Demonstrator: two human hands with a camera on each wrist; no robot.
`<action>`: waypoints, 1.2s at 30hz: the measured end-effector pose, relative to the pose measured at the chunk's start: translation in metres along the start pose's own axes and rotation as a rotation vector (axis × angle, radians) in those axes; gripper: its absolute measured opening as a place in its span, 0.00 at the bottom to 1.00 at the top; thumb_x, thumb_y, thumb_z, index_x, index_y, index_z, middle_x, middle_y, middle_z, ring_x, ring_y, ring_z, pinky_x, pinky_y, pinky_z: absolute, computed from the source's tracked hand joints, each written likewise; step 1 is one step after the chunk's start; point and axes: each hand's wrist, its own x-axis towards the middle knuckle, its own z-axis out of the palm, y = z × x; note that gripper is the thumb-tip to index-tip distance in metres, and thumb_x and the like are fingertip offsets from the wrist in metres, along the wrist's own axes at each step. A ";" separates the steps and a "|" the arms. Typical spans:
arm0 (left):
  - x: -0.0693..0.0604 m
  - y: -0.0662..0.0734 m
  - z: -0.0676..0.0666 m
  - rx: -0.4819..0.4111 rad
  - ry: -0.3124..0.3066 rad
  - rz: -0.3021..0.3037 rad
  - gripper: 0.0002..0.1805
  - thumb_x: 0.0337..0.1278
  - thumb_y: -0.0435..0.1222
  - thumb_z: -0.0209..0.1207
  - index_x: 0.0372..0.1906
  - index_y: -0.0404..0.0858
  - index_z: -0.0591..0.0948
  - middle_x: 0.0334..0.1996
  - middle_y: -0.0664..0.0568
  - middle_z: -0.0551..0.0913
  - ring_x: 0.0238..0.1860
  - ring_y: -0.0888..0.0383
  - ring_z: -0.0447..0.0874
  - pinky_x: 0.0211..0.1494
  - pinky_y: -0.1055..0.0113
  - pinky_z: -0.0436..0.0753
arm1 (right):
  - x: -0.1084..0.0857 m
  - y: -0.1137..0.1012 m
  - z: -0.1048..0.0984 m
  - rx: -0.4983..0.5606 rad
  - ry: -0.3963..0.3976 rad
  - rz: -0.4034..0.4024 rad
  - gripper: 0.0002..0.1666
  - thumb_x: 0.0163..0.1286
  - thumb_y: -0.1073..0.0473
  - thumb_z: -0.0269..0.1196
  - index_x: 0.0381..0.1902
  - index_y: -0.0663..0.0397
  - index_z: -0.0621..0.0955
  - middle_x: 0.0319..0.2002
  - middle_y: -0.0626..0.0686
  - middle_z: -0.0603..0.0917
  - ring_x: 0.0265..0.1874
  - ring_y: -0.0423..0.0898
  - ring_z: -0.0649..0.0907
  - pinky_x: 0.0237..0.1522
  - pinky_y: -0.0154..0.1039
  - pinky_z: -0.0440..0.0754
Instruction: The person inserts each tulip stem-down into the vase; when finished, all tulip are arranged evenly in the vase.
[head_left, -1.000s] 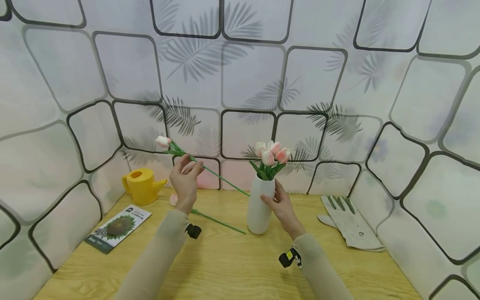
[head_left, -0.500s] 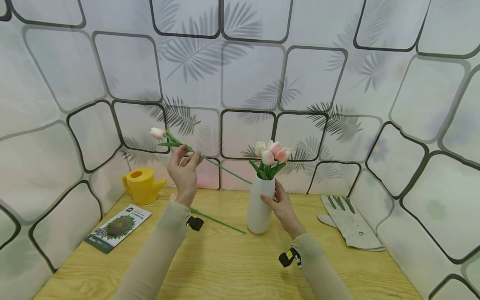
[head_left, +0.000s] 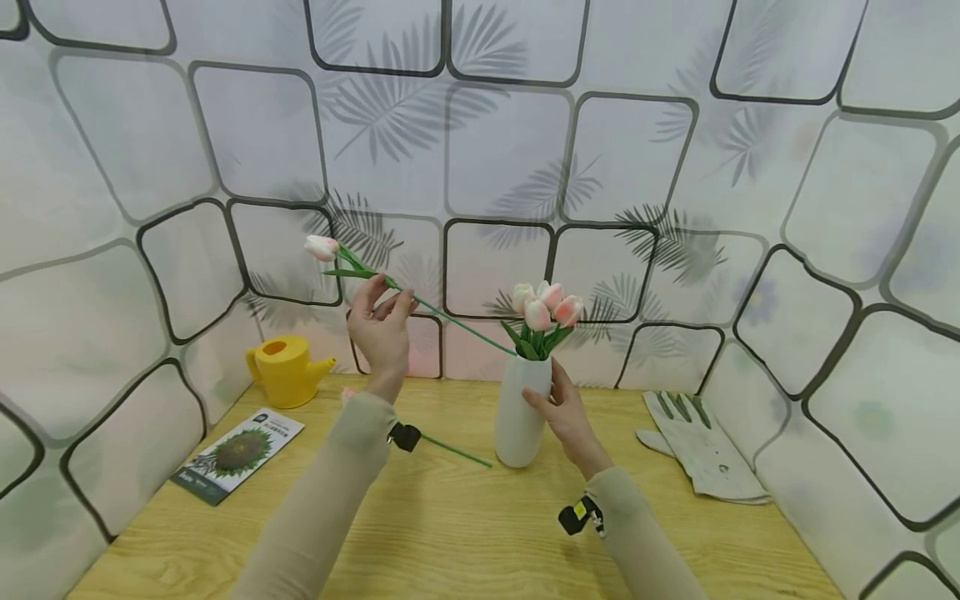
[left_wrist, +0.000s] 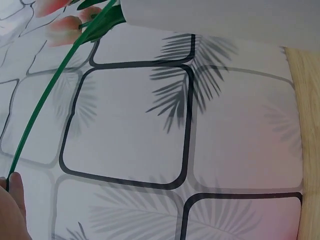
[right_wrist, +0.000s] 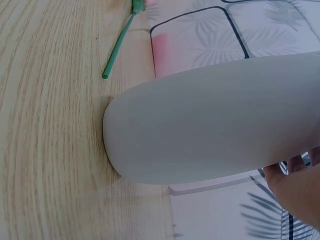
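Observation:
My left hand pinches the green stem of a pink-and-white artificial tulip, just below its leaves. The blossom points up and left; the stem slopes down right to the rim of the white vase. From the head view I cannot tell whether its tip is inside the mouth. Several tulips stand in the vase. My right hand grips the vase's right side, thumb in front, as it stands upright. Another tulip lies on the table, partly hidden behind my left arm; its stem shows in the right wrist view.
A yellow watering can stands at the back left of the wooden table. In front of it lies a seed packet with a sunflower picture. White gloves lie at the right. Patterned cloth walls enclose the table.
My left hand has risen and shifted slightly right with the tulip, bringing its stem's lower end up from beside the vase's body to its rim. My right hand stays on the vase.

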 end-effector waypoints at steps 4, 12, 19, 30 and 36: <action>-0.001 0.000 0.008 -0.010 -0.008 0.026 0.22 0.53 0.22 0.65 0.55 0.33 0.79 0.47 0.46 0.79 0.36 0.55 0.85 0.45 0.61 0.88 | 0.000 0.000 0.000 0.000 -0.005 -0.007 0.50 0.72 0.59 0.62 0.79 0.51 0.45 0.78 0.57 0.52 0.75 0.58 0.59 0.75 0.58 0.57; -0.004 0.000 0.023 0.050 -0.055 0.094 0.21 0.53 0.24 0.67 0.54 0.33 0.81 0.47 0.48 0.81 0.38 0.57 0.85 0.43 0.62 0.88 | -0.001 0.002 0.000 -0.004 -0.008 -0.007 0.50 0.72 0.58 0.61 0.79 0.52 0.44 0.78 0.57 0.51 0.75 0.59 0.58 0.75 0.59 0.56; -0.010 0.001 0.036 0.233 -0.131 0.198 0.21 0.59 0.30 0.66 0.58 0.39 0.81 0.52 0.43 0.82 0.43 0.54 0.86 0.40 0.72 0.86 | -0.001 0.002 0.000 -0.002 -0.003 0.000 0.50 0.72 0.58 0.61 0.79 0.51 0.44 0.78 0.57 0.51 0.75 0.58 0.58 0.75 0.59 0.56; -0.023 0.005 0.059 0.320 -0.303 0.306 0.18 0.60 0.30 0.64 0.56 0.38 0.82 0.47 0.43 0.85 0.44 0.51 0.88 0.45 0.62 0.87 | 0.001 0.001 0.000 0.006 0.002 -0.015 0.49 0.72 0.59 0.61 0.79 0.51 0.45 0.78 0.57 0.53 0.75 0.58 0.58 0.75 0.58 0.56; -0.033 0.012 0.068 0.301 -0.369 0.334 0.16 0.57 0.22 0.63 0.52 0.26 0.79 0.43 0.33 0.85 0.41 0.40 0.87 0.44 0.49 0.87 | 0.001 0.000 0.000 0.006 -0.004 -0.007 0.49 0.72 0.59 0.61 0.79 0.51 0.45 0.77 0.57 0.54 0.75 0.58 0.59 0.75 0.59 0.57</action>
